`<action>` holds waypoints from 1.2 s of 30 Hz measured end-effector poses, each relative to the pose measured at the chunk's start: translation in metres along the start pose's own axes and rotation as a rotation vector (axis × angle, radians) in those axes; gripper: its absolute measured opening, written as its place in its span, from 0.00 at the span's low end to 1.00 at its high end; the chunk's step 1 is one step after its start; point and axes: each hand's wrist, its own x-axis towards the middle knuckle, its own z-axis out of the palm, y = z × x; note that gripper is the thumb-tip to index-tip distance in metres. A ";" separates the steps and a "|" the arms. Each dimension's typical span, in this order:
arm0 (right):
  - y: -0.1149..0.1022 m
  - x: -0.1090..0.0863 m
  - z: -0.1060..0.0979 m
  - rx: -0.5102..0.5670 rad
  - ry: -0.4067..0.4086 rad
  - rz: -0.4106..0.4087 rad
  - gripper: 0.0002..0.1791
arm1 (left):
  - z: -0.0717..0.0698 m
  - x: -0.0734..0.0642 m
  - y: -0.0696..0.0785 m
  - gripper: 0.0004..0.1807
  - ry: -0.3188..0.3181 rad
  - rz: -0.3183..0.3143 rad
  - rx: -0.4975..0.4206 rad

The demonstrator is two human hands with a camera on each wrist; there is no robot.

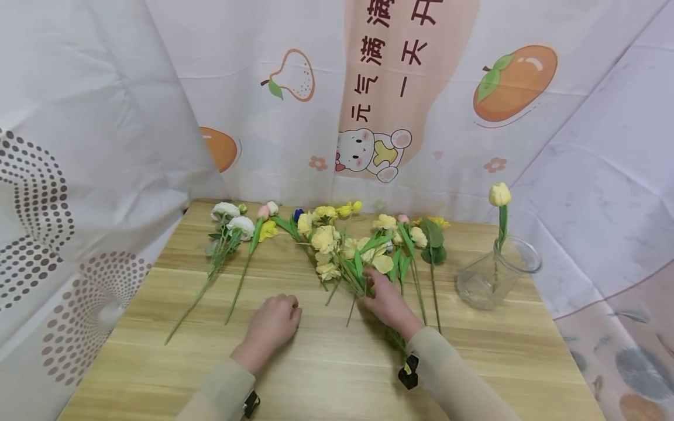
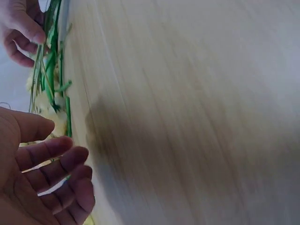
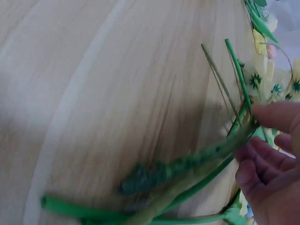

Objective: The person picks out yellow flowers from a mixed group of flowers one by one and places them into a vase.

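1. The yellow flowers (image 1: 325,239) lie in a loose cluster at the middle of the frame in the head view, flat on the wooden surface (image 1: 326,374), with their thin stems (image 3: 238,72) crossing one another.
2. They look artificial, so I would judge them light, with soft petals that crush easily and stems stiff enough to lift by yet able to bend.
3. The best hold is probably on the stems, below the blooms and leaves; the smooth green ones may slip, and crossed ones may snag neighbours.
4. The right hand (image 1: 391,305), right of centre, pinches several stems between thumb and fingers; how firmly, I cannot tell.
5. The left hand (image 1: 271,323), below and left of the cluster, has its fingers loosely curled with gaps between them and holds nothing.
6. At the right of the frame, a clear vase (image 1: 481,286) holds one yellow tulip (image 1: 499,195), upright.
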 end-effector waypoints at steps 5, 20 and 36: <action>-0.002 -0.007 0.004 -0.303 0.160 -0.140 0.35 | -0.004 -0.003 -0.013 0.17 0.001 0.034 0.129; -0.009 -0.022 -0.015 -0.574 0.593 -0.487 0.10 | -0.006 -0.010 -0.031 0.41 -0.175 0.051 0.123; -0.034 -0.017 -0.057 -0.463 0.736 -0.601 0.08 | 0.000 0.000 -0.007 0.30 -0.079 0.040 0.006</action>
